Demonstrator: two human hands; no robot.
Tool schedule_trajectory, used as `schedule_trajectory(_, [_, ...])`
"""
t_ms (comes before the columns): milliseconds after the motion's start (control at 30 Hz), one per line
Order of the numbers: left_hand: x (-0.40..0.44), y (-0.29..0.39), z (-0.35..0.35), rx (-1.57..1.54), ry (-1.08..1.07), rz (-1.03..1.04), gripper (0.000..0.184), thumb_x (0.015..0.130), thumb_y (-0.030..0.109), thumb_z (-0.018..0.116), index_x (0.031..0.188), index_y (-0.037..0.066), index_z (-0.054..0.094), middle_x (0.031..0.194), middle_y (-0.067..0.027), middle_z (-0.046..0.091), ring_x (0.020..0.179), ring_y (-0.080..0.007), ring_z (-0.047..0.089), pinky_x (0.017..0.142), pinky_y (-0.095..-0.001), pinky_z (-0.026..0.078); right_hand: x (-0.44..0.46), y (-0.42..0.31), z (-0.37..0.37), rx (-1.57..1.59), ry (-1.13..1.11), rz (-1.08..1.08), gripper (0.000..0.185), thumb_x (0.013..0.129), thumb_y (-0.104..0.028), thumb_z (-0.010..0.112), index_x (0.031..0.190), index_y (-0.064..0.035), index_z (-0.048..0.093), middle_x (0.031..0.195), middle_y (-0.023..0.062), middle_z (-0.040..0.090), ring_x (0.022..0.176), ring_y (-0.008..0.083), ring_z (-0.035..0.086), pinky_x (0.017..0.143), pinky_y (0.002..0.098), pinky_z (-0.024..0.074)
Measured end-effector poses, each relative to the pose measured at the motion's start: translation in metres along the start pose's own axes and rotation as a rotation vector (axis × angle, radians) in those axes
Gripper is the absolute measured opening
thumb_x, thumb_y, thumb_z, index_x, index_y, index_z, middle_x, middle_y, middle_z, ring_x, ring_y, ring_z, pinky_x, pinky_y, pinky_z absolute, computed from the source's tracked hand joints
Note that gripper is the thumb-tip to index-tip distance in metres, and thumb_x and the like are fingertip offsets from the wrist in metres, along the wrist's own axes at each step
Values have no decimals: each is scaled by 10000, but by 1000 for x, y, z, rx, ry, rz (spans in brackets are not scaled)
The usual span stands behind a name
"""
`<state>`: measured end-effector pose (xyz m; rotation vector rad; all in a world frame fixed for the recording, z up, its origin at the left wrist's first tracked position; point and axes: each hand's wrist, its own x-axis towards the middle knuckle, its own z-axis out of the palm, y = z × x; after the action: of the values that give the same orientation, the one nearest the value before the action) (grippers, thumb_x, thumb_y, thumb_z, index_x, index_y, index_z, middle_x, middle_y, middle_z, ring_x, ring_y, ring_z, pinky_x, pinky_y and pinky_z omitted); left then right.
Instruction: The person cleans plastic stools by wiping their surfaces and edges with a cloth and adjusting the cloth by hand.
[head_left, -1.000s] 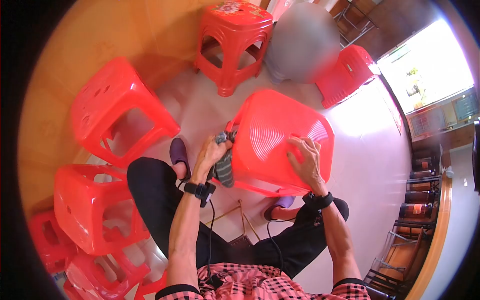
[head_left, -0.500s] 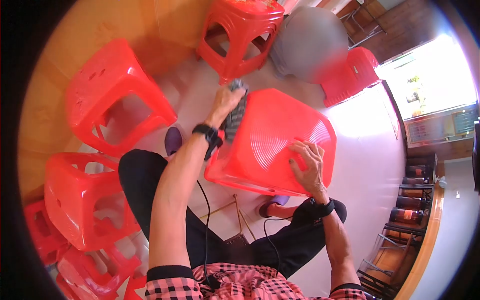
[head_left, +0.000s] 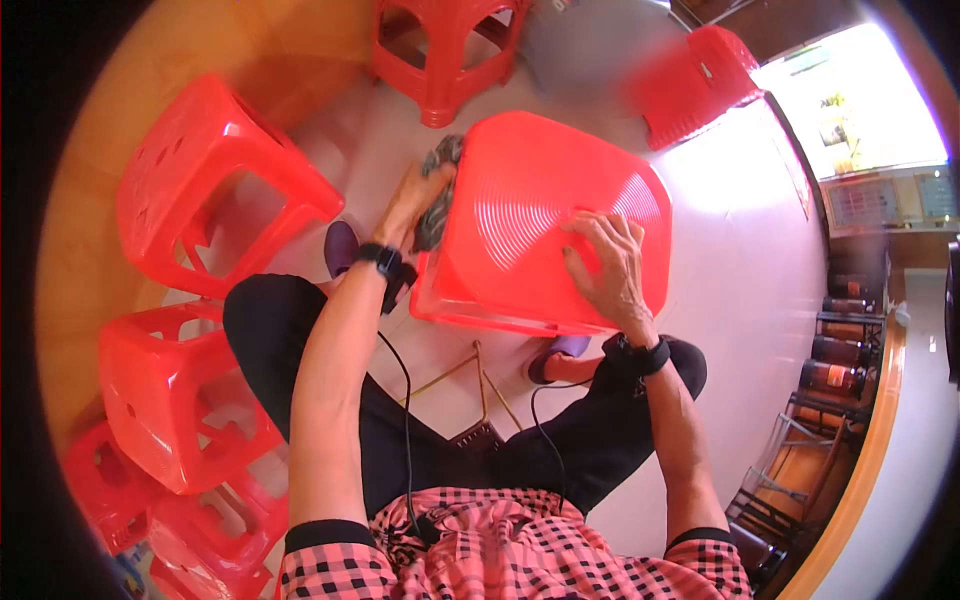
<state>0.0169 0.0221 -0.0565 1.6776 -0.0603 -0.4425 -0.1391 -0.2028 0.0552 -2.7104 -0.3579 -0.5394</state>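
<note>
A red plastic stool (head_left: pixel 545 190) with fine ridged arcs on its broad upper face stands in front of me, between my knees. My left hand (head_left: pixel 412 205) is closed around a grey patterned cloth (head_left: pixel 440 165), which presses against the stool's left side. On the broad face rests my right hand (head_left: pixel 608 262), fingers bent and somewhat apart, holding nothing. Its fingertips touch the ridged area. The fingertips of my left hand are partly hidden by the cloth.
More red stools stand on the left, one upper left (head_left: pixel 215 180) and another below it (head_left: pixel 165 400). A further stool (head_left: pixel 445 60) is at the back, near a red stool or chair (head_left: pixel 695 85) and a blurred grey shape. Folding-frame furniture (head_left: pixel 790 460) lines the right wall.
My left hand has slid the cloth along the stool's left side, from the far corner towards me. My right hand stays on the face. The whole view has shifted slightly.
</note>
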Motion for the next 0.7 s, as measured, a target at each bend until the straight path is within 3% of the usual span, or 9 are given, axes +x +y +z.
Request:
schedule_trajectory(67, [-23,-13,6,-116,-46,-73,569,828,430,581,1087,-77,594,940,-189,663,857,-222,602,769,-376,471,-3,3,1,9,2,16,241,724,-128,674,958,-107,618,1028,39,643,961,228,564,853,386,366])
schedule_trajectory(133, [-48,-15,13,-19,217,-62,352,847,316,572,983,-5,621,852,-75,652,714,-216,594,679,-362,463,-4,4,2,17,4,28,234,726,-134,675,952,-109,620,1024,33,645,956,223,564,849,382,366])
schedule_trajectory(367, [-62,5,-7,94,386,-24,243,844,223,603,933,-3,602,733,-81,621,656,-206,572,622,-330,457,-8,6,5,47,57,-14,202,736,-149,674,928,-122,616,1005,27,650,949,213,558,840,384,364])
schedule_trajectory(400, [-72,16,-7,66,325,146,248,844,224,593,913,-13,582,719,-81,601,628,-211,551,606,-334,454,-8,6,5,56,60,-13,196,739,-148,673,924,-121,614,998,25,650,940,212,557,839,385,363])
schedule_trajectory(433, [-79,18,-7,81,319,145,248,844,224,593,913,-13,582,719,-81,601,628,-211,551,606,-334,454,-8,6,5,64,66,-2,196,739,-148,673,924,-121,614,998,25,650,940,212,557,839,385,363])
schedule_trajectory(500, [-89,20,-10,254,267,508,254,833,224,597,912,-16,573,708,-84,595,618,-204,539,598,-338,456,-8,6,4,63,78,-14,189,738,-141,667,917,-118,610,967,20,650,914,208,554,836,382,362])
schedule_trajectory(533, [-101,21,-8,240,330,326,248,819,213,606,916,-13,569,718,-93,582,637,-195,540,611,-339,454,-8,7,4,68,87,-8,189,738,-141,667,917,-118,610,967,20,650,914,208,554,836,382,362])
schedule_trajectory(633, [-130,40,-8,241,234,179,228,812,198,612,902,-7,567,734,-86,565,654,-171,528,627,-326,447,-9,10,5,89,103,-2,185,734,-137,661,911,-115,609,930,16,648,899,205,553,834,383,361])
schedule_trajectory(700, [-137,35,-10,375,238,234,187,819,159,607,892,-6,558,753,-71,561,654,-145,517,612,-313,441,-10,11,7,96,139,-10,176,729,-132,658,898,-113,612,900,15,650,887,205,555,832,385,362])
